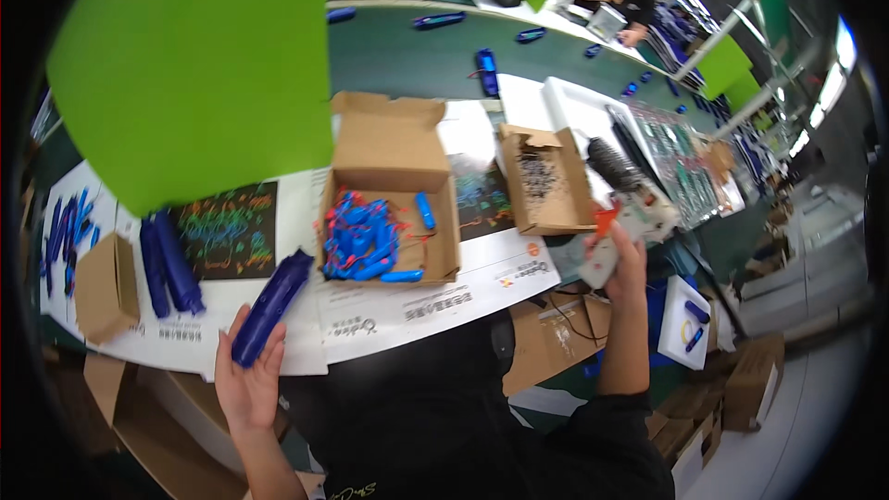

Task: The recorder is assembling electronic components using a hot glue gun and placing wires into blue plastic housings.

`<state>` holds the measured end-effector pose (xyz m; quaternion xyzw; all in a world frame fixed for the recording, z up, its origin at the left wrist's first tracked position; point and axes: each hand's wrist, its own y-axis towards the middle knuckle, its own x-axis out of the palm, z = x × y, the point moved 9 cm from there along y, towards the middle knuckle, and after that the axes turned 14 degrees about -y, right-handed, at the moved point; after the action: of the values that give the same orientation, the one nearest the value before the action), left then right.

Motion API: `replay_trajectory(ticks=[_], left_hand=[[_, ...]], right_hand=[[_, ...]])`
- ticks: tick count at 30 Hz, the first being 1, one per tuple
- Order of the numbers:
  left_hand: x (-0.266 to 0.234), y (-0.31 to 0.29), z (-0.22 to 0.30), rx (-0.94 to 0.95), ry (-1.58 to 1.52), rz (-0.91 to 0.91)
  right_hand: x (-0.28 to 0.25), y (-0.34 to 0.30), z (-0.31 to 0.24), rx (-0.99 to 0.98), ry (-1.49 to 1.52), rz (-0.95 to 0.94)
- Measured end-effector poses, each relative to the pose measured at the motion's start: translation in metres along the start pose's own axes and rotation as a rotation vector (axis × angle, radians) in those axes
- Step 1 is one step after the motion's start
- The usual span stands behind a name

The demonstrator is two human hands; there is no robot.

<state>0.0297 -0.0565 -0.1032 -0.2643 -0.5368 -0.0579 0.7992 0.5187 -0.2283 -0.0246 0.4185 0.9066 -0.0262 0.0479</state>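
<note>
My left hand [245, 380] holds a long dark blue cylindrical pack [270, 306] by its near end, its far end pointing up toward an open cardboard box [389, 153]. That box holds several blue cylinders with red wires [366, 239]. My right hand [625, 264] grips a white gun-shaped tool [622, 227] with an orange part, just right of a smaller open box [546, 181] of small dark parts.
Two more blue packs [167, 264] lie left on the white table by a small closed carton [106, 287]. A black coiled cable [611, 162] and trays sit at right. Other people work at a green table behind. Cardboard boxes stand under the table.
</note>
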Motion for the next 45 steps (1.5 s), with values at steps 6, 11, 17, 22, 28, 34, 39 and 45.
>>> replay_trajectory(ticks=[6, 11, 17, 22, 28, 34, 39, 45], left_hand=[[0.002, -0.016, -0.005, -0.119, 0.061, 0.019], [-0.008, -0.027, 0.013, -0.101, -0.227, 0.097], [0.008, -0.017, 0.02, 0.104, -0.241, -0.149], [0.058, 0.009, -0.046, -0.085, -0.067, -0.23], [0.098, 0.003, -0.091, -0.211, 0.039, -0.245], [0.101, -0.001, -0.101, -0.234, 0.086, -0.251], [0.1, -0.001, -0.106, -0.247, 0.09, -0.256], [0.102, -0.003, -0.105, -0.235, 0.125, -0.268]], right_hand=[[0.004, 0.008, -0.003, -0.008, -0.035, 0.029], [0.015, 0.007, -0.02, -0.111, 0.103, -0.031], [0.03, -0.023, -0.052, -0.186, 0.147, -0.102], [0.106, -0.076, -0.085, -0.205, 0.063, -0.432], [0.147, -0.117, -0.093, -0.131, 0.116, -0.747], [0.158, -0.117, -0.083, -0.058, 0.073, -0.789], [0.165, -0.117, -0.079, -0.041, -0.038, -0.712], [0.166, -0.116, -0.072, -0.025, -0.063, -0.806]])
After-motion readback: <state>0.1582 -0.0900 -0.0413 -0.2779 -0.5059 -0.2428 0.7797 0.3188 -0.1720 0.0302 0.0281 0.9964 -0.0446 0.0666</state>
